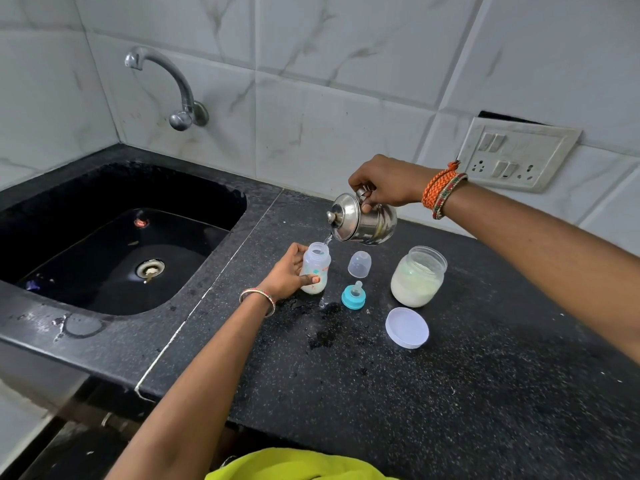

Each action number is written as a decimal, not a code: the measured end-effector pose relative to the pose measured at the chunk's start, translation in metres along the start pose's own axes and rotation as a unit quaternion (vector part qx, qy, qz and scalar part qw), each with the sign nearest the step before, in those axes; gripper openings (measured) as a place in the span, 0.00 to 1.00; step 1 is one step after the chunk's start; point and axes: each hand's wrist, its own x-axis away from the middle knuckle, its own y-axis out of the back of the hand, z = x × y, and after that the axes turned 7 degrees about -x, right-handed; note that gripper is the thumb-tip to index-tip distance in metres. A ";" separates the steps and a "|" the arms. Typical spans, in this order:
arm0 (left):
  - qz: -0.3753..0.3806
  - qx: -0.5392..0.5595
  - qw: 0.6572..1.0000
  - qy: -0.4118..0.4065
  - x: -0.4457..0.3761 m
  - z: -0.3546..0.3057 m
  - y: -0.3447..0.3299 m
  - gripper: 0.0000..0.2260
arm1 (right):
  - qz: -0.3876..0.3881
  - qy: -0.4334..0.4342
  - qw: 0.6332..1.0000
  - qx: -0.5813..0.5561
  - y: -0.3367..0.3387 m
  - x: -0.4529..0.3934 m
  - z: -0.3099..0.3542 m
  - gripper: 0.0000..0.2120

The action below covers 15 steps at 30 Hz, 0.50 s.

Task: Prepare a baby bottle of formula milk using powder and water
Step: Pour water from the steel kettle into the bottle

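Baby bottle [314, 268] stands upright on the black speckled surface [450, 393], just right of the sink [114, 237]. It is gripped around the body by the left hand [289, 273], fingers wrapped, thumb across the front. The bottle is uncapped; a whitish layer is seen at its bottom.

A small steel kettle [362, 221] with a knobbed lid is held by the right hand [386, 181], closed on the handle at the top. The kettle is tilted left, spout down, directly above the bottle mouth. A thin stream of water [327, 240] is seen running from the spout into the opening.

Laid out on the surface right of the bottle:
- clear dome cap [359, 264], upright, just beside the bottle
- teal screw ring with nipple [353, 296], nipple up, nearer the person than the cap
- open plastic jar [418, 276] of pale powder, about two-thirds full, right of the cap
- jar's white lid [407, 327], lying open side up, in front of the jar

Wet patches [322, 327] are visible on the surface in front of the bottle and ring. A wall tap [166, 88] is mounted above the sink, and a switch plate [516, 154] on the tiled wall behind the right wrist. Bangles are worn on both wrists.
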 end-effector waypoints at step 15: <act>0.009 0.018 1.000 0.003 0.001 -0.002 0.002 0.21 | -0.012 0.017 0.999 0.032 -0.003 -0.002 0.003 0.10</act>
